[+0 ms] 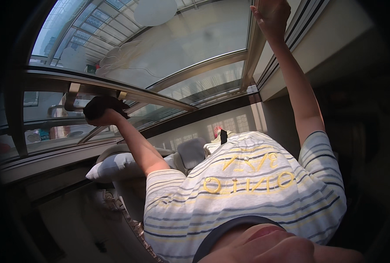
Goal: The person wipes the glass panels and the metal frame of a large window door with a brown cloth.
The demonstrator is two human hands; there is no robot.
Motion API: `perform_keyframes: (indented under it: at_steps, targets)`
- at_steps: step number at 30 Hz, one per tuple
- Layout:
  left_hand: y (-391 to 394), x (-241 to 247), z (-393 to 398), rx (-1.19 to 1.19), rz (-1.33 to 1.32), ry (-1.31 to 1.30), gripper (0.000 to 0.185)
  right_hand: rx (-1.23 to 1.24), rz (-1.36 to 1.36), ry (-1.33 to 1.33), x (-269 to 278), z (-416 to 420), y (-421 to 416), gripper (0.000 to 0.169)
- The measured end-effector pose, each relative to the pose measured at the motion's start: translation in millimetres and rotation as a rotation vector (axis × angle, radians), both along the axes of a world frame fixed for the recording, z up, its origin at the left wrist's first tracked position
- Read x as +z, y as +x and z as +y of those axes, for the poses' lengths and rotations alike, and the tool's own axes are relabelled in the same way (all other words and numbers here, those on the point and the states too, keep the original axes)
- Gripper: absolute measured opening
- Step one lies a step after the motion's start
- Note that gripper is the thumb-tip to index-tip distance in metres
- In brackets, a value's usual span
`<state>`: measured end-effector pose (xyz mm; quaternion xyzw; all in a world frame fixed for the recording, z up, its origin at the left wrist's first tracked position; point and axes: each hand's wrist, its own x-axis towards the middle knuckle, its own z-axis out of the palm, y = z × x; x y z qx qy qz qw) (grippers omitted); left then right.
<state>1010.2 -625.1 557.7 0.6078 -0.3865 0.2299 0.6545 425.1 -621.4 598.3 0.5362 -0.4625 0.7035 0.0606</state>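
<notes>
My left hand (103, 117) holds a black cloth (104, 107), bunched up beside a bent metal door handle (71, 97) on a glass door. The cloth covers most of the fingers. High on the right, my right hand (273, 19) is raised at the upright metal frame (256, 42) of a glass panel (208, 33). Its thumb points towards the glass. The top of the picture cuts off part of this hand, so its grip is unclear.
A grey cushion (116, 167) lies on a seat at my left, with a small grey padded piece (191, 151) nearby. Door tracks (293, 36) run along the right wall. Beyond the glass are railings (106, 29) and a round white shape (155, 11). Sunlight falls on the floor (188, 139).
</notes>
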Motion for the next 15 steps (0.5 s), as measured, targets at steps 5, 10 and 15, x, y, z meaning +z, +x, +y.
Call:
perform_keyframes:
  at_steps: [5,10,15]
  targets:
    - [5.8,1.8,-2.0,0.051,-0.070,0.038,0.056,-0.553,0.313,0.144,-1.1,-4.1,-19.0,0.096]
    - [22.0,1.2,-3.9,0.068,-0.113,0.006,0.056,-0.174,-0.019,0.099,17.8,15.0,-23.3,0.097]
    - [20.8,3.5,-5.7,0.049,-0.030,0.029,0.055,-0.189,-0.025,0.117,16.2,11.6,-32.5,0.105]
